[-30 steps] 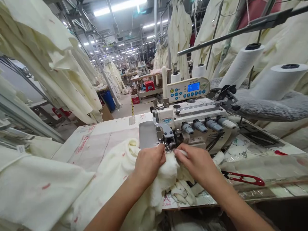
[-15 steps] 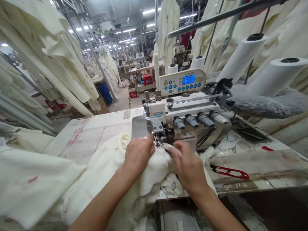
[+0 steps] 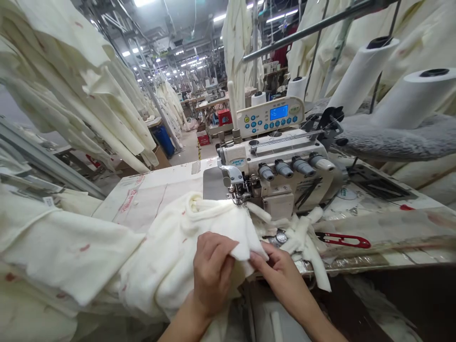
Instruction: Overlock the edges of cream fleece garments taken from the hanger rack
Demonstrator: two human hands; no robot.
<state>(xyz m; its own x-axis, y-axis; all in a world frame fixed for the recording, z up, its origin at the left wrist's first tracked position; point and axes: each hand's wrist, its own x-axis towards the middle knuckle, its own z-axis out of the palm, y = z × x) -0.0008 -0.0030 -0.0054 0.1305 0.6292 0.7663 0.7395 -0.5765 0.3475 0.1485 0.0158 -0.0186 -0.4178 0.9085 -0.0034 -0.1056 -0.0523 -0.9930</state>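
A cream fleece fabric piece (image 3: 174,232) with small reddish marks lies bunched on the table. Its far edge runs under the presser foot of the white overlock sewing machine (image 3: 274,161). My left hand (image 3: 213,270) pinches the near edge of the fabric in front of the machine. Close by on the right, my right hand (image 3: 276,266) grips the fabric's corner between thumb and fingers. Between my hands and the foot the fabric is stretched fairly flat. Narrow fleece strips (image 3: 302,232) lie in a heap to the right of my right hand.
Red-handled thread snips (image 3: 344,240) lie on the table at right. Large white thread cones (image 3: 359,76) stand behind the machine, beside its control panel (image 3: 270,116). Cream garments (image 3: 89,85) hang at left. More fleece (image 3: 53,247) is piled at the left edge.
Both hands have moved back from the presser foot toward me and now hold the fabric's near edge. The view has shifted slightly, and the strips at right show more fully.
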